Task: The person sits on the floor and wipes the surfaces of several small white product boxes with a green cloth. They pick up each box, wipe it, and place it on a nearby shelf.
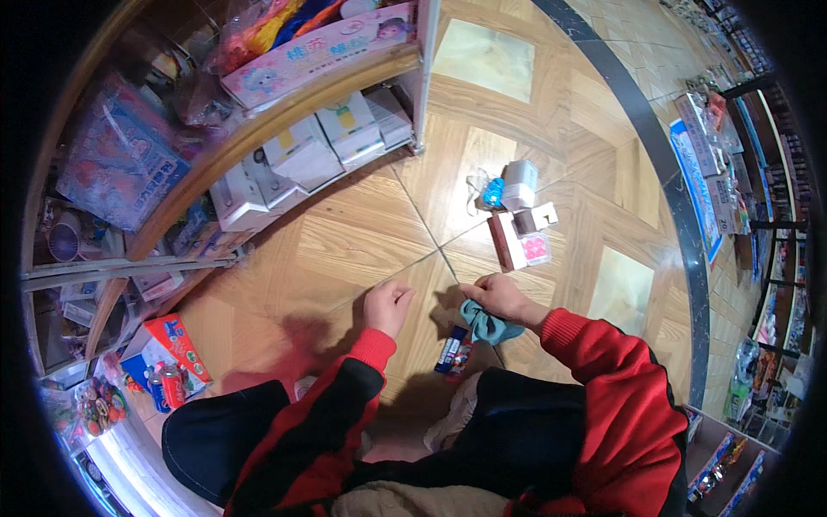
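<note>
My right hand [496, 296] is shut on a teal cloth [489, 323], which hangs in folds below the fingers. My left hand [387, 306] is held over the wooden-patterned floor with its fingers curled in and thumb against the forefinger; nothing shows in it. Below the cloth, near my shoe, lies a dark blue and red packet [455, 353]. Beyond my right hand, a small group stands on the floor: a white box [519, 184], a shiny blue object [493, 192], a narrow pinkish box [506, 242], a small open box [536, 218] and a clear case with pink round pieces [535, 248].
Shelving with a wooden edge [278, 129] curves along the left, holding white boxes [300, 155] and a pink printed box [323, 55]. Drink cans [172, 386] stand by a colourful carton [171, 346] at lower left. Stocked racks [762, 174] line the right side.
</note>
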Demonstrator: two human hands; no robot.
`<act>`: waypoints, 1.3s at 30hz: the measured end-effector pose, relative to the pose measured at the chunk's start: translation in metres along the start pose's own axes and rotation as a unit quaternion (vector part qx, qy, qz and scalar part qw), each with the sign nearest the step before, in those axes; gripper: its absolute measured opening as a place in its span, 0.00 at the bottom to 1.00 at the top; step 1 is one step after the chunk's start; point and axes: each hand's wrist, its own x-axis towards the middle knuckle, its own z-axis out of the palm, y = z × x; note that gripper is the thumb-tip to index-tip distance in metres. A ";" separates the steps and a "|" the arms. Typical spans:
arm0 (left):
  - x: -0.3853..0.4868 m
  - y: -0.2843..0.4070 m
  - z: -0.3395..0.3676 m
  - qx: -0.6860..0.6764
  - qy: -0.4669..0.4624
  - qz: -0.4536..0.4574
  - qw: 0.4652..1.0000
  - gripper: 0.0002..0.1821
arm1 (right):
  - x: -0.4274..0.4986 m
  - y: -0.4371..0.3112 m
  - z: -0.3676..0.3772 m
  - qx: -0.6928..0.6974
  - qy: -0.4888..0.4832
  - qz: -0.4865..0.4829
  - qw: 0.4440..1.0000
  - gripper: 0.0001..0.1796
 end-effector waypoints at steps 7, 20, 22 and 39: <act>-0.026 -0.031 0.010 0.120 -0.040 0.041 0.991 0.10 | -0.025 0.053 -0.011 -0.033 0.271 0.048 0.961 0.36; -0.061 -0.031 0.013 0.132 -0.107 0.038 0.985 0.10 | 0.018 0.053 -0.012 -0.186 0.242 0.024 0.952 0.20; -0.057 -0.023 0.016 0.036 -0.137 -0.027 0.990 0.10 | 0.015 0.054 -0.005 -0.048 0.142 0.006 0.989 0.23; -0.028 0.036 -0.001 -0.446 -0.217 -0.242 0.834 0.16 | -0.037 -0.004 0.044 0.233 0.333 -0.307 0.860 0.12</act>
